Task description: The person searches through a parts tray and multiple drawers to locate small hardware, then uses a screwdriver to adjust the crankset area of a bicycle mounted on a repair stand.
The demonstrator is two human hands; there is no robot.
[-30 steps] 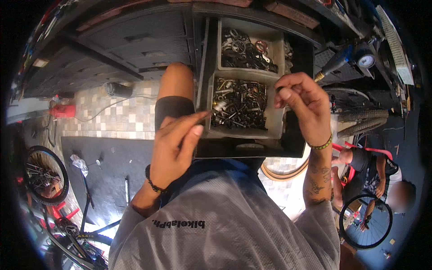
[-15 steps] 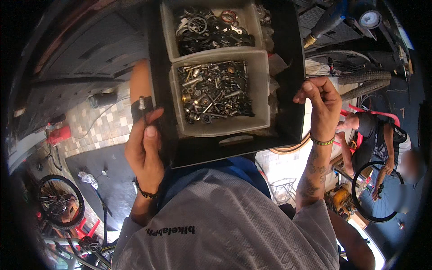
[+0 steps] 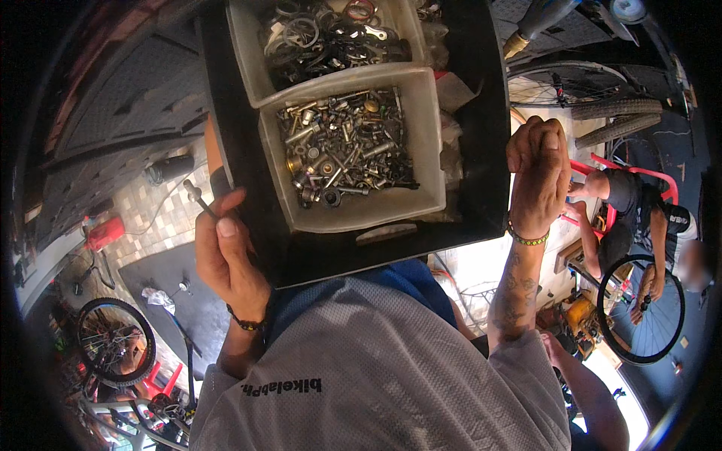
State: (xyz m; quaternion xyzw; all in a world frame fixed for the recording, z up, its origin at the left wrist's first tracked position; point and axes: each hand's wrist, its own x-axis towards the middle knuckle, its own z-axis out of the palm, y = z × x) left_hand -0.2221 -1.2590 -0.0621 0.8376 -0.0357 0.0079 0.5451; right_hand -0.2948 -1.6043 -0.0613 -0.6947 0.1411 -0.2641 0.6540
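A black box (image 3: pixel 316 252) holds two translucent bins: the lower (image 3: pixel 432 165) with mixed bolts, spacers and small hardware, the upper (image 3: pixel 412 34) with rings, clips and other small parts. My left hand (image 3: pixel 226 255) is at the box's left side, closed on a silver bolt (image 3: pixel 197 194) that sticks up from its fingertips. Beside the box's right edge, my right hand (image 3: pixel 538 177) has its fingers curled together; whatever they hold, if anything, is hidden.
At right, a co-worker (image 3: pixel 628 192) on a red chair handles a bicycle wheel (image 3: pixel 602 304). Another person's arm (image 3: pixel 602 398) shows lower right. Bicycle parts (image 3: pixel 116 338) and a dark mat (image 3: pixel 154 278) lie at left; tyres (image 3: pixel 617 109) sit upper right.
The box has shifted left and looms larger in view. My left hand moved from over the bin to beside the box, bolt now visible. My right hand left the bin and is now curled outside it.
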